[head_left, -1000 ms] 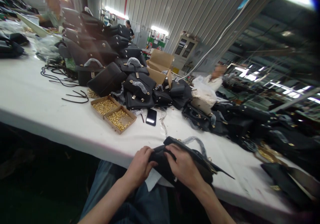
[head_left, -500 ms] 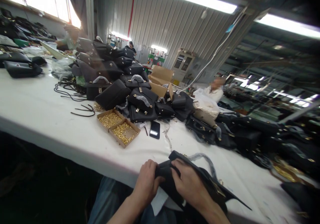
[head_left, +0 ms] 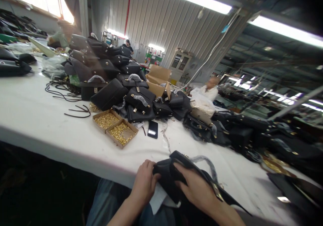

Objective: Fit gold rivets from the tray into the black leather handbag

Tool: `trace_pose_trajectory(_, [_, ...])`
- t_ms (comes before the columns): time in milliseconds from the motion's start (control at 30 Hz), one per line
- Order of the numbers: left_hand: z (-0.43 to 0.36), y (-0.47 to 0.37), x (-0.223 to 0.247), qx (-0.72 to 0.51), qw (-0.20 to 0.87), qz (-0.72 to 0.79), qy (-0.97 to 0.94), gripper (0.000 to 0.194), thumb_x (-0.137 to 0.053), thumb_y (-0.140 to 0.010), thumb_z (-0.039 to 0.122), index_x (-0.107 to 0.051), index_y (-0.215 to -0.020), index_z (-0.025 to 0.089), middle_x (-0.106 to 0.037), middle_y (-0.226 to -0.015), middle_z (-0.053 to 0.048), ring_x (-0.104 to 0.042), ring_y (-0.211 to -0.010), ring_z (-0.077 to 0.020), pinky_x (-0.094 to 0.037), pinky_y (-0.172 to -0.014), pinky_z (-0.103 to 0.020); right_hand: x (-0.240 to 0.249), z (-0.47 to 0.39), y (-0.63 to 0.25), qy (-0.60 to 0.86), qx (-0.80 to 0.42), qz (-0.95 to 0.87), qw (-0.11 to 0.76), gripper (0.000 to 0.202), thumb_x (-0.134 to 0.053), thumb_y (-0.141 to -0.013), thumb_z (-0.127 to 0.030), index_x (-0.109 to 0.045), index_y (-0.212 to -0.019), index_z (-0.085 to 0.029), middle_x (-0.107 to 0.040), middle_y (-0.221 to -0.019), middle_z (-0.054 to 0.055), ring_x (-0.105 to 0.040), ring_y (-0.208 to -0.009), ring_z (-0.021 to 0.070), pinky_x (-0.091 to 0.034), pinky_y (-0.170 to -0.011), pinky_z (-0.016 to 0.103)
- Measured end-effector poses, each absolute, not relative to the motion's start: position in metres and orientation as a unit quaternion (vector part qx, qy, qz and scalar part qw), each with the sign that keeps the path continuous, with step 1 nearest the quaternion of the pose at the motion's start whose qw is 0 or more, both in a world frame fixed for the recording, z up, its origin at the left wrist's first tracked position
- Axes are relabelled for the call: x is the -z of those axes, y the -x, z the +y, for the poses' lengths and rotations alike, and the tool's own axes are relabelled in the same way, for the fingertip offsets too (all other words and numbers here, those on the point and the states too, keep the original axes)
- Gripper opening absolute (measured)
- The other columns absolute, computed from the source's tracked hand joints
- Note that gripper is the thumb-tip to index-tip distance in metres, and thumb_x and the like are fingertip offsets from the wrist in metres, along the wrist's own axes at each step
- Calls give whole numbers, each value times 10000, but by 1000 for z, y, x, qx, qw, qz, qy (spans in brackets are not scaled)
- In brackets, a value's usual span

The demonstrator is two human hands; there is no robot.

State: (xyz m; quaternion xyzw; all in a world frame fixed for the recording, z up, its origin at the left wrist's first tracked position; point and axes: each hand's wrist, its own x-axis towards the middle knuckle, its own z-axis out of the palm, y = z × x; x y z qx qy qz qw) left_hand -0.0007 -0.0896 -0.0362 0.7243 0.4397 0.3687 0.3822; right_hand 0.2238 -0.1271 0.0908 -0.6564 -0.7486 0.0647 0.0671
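A black handbag point(head_left: 166, 179) lies tilted at the table's front edge, partly over my lap. Its handle point(head_left: 208, 163) is wrapped in clear plastic, and gold-coloured hardware shows on the flap. My left hand point(head_left: 145, 180) grips the bag's left end, thumb on the near side and fingers over the edge. My right hand point(head_left: 194, 187) reaches in under the raised flap, with the fingertips hidden inside the bag and the thumb apart from them. A white sheet point(head_left: 157, 199) hangs below the bag, over my jeans.
Two cardboard trays point(head_left: 122, 133) of small gold-coloured metal pieces sit left of a phone point(head_left: 152, 129). Behind them are piled black handbags point(head_left: 108, 94) and an open carton point(head_left: 157, 79). More bags point(head_left: 242, 135) line the right side. Several people are farther back.
My right hand has slid right and deeper under the flap, its fingers leaving the bag's top edge. My left hand stays on the end. The view has shifted slightly right.
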Motion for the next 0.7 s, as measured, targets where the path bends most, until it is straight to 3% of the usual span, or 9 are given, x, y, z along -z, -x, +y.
trace_pose_trajectory(133, [-88,1,39,-376,385,432,-724,253,-522,-1039,240,-616,-1274,219,-614,-1266,-120,-565,-1193,-306,-469,-1056,-454,-109,-138,-245,699,-158,-696,-28,428,-769,-810,-219,-783,-1238,-198,-813,-1243,161,-770,-1185,363,-581,-1020,409])
trace_pose_trajectory(300, [-88,-4,32,-356,390,453,-718,308,-619,-1009,349,-638,-1278,201,-619,-1316,-132,-580,-1205,-323,-477,-1081,-480,-135,-138,-252,705,-220,-674,22,240,-678,-925,-320,-804,-1106,-225,-848,-1016,82,-795,-987,310,-569,-852,330])
trace_pose_trajectory(433, [-93,-10,20,-356,419,455,-700,398,-599,-1023,394,-600,-1367,194,-595,-1408,-162,-604,-1236,-330,-501,-1103,-502,-134,-131,-252,742,-159,-646,76,362,-625,-981,-329,-716,-1324,-257,-841,-1006,90,-799,-958,316,-553,-787,333])
trace_pose_trajectory(567, [-112,-21,14,-385,427,418,-703,484,-568,-1057,418,-526,-1484,194,-516,-1555,-198,-567,-1400,-337,-501,-1187,-511,-123,-114,-253,787,-82,-600,118,672,-667,-936,-254,-492,-1577,-148,-816,-1081,184,-792,-1041,360,-549,-863,376])
trace_pose_trajectory(700, [-151,-34,27,-411,346,408,-738,731,-618,-1046,523,-388,-1647,178,-397,-1689,-243,-440,-1564,-400,-474,-1251,-572,-115,-98,-250,755,-207,-587,208,772,-667,-941,-284,-365,-1640,-159,-804,-1129,150,-782,-1073,313,-582,-927,398])
